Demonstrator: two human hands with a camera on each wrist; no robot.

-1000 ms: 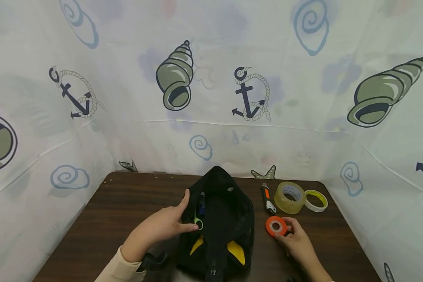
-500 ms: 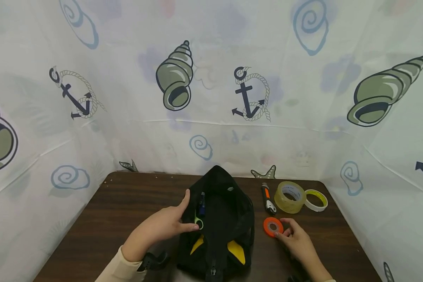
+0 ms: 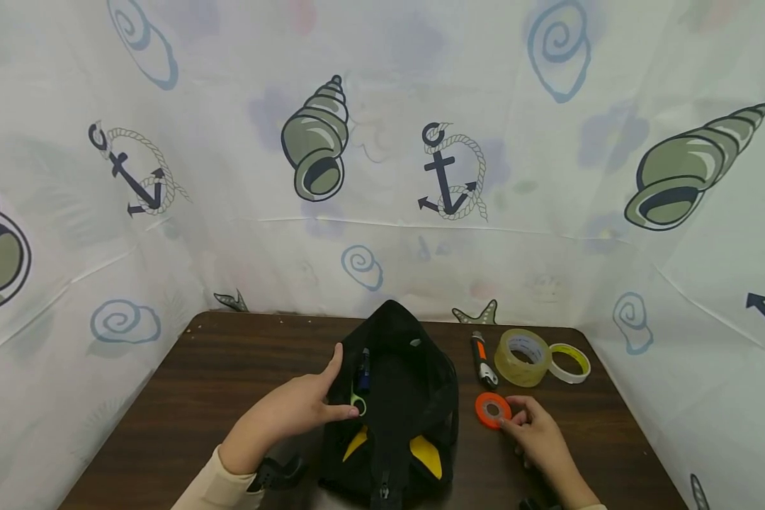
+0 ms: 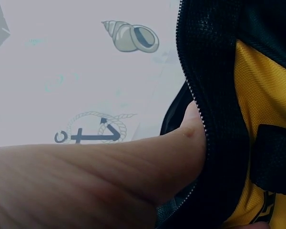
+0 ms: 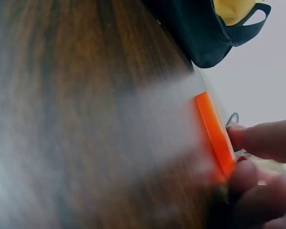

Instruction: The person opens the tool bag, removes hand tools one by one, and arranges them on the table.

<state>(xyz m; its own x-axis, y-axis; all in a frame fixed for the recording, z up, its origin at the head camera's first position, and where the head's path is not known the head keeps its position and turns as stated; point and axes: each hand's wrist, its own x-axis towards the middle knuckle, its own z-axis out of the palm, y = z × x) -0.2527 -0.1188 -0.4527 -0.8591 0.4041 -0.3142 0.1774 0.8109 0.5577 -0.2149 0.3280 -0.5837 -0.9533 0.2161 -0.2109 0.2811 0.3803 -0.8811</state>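
Observation:
A black and yellow zippered tool bag lies with its top open on the table. My left hand grips its left wall, with the thumb hooked over the zippered edge. Inside, along that wall, are green-handled scissors and a dark blue pen-like item. To the right of the bag, my right hand pinches the right edge of a small orange roll of tape between thumb and fingertips. In the right wrist view, the orange tape roll appears edge-on, close to the tabletop.
Beyond the orange roll lies a utility knife. A wide clear packing tape roll and a narrow white and yellow tape roll sit at the back right of the dark wooden table. A patterned cloth hangs behind.
My right hand has shifted the orange tape roll slightly left, and its fingers now sit nearer the roll's edge. The left hand and the bag stay put.

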